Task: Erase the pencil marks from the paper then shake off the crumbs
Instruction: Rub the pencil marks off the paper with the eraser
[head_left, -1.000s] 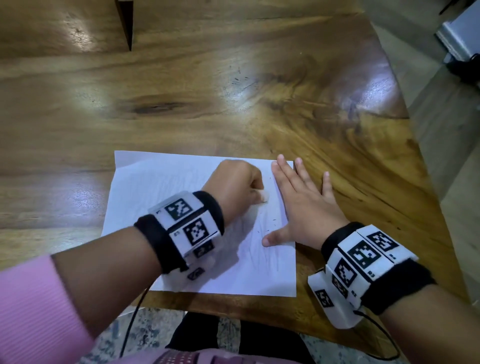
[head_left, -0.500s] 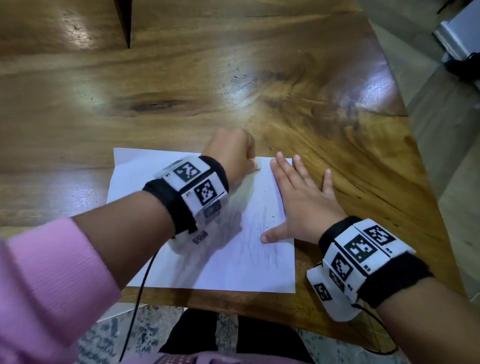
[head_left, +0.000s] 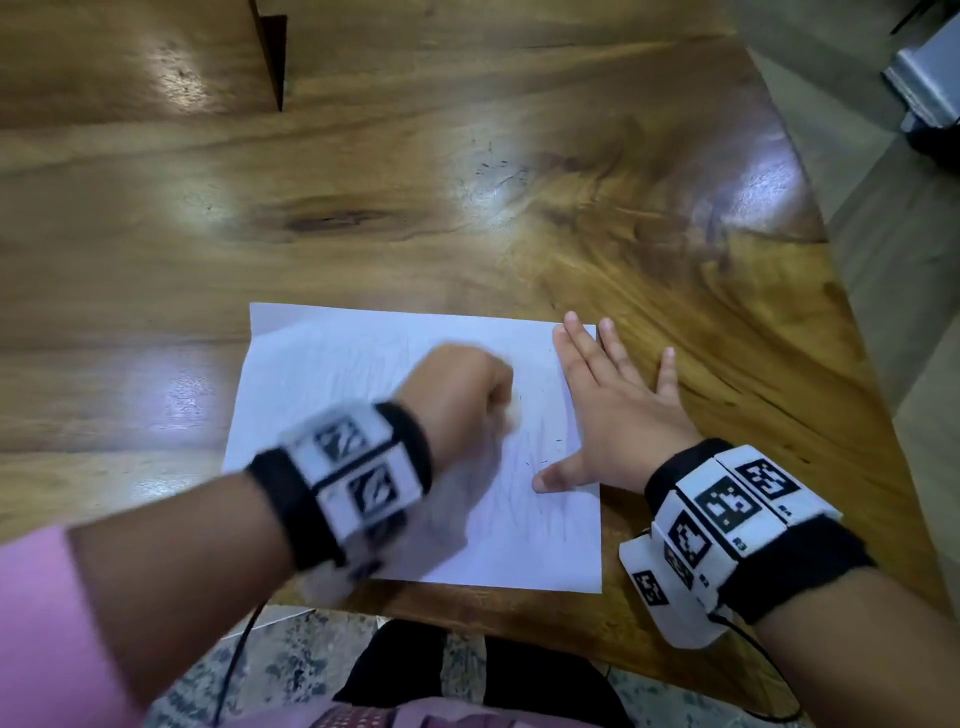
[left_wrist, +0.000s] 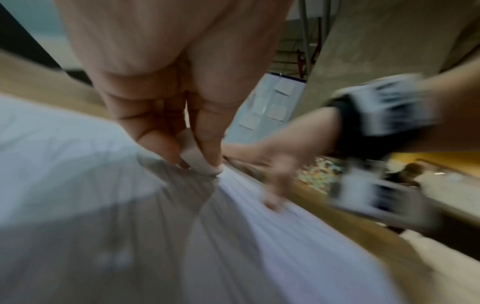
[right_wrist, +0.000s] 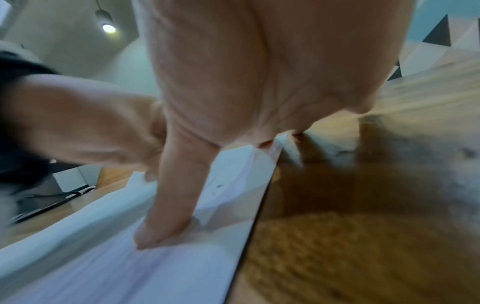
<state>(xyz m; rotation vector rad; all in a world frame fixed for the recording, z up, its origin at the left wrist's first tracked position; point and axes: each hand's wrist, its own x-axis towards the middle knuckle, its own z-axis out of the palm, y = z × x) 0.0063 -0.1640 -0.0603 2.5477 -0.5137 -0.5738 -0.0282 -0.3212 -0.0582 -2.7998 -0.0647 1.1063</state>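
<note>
The sheet of paper (head_left: 363, 374) lies flat on the wooden table (head_left: 519, 182), near the table's edge at 6 o'clock, with faint grey pencil marks (head_left: 524, 514) toward its 3 o'clock side and small dark crumbs (head_left: 543, 460) scattered near them. On the paper's middle sits the left hand (head_left: 457, 400), blurred in the head view, its fingers curled tight around a small white eraser (left_wrist: 205, 164) whose tip presses against the sheet in the left wrist view. At the paper's 3 o'clock edge the right hand (head_left: 618, 410) lies palm down with fingers straight and spread, partly on the sheet and partly on the wood, its thumb (right_wrist: 168, 222) pressing the paper. Both wrists carry black bands with white marker tags (head_left: 727, 509). A pink sleeve (head_left: 47, 623) shows at 8 o'clock.
</note>
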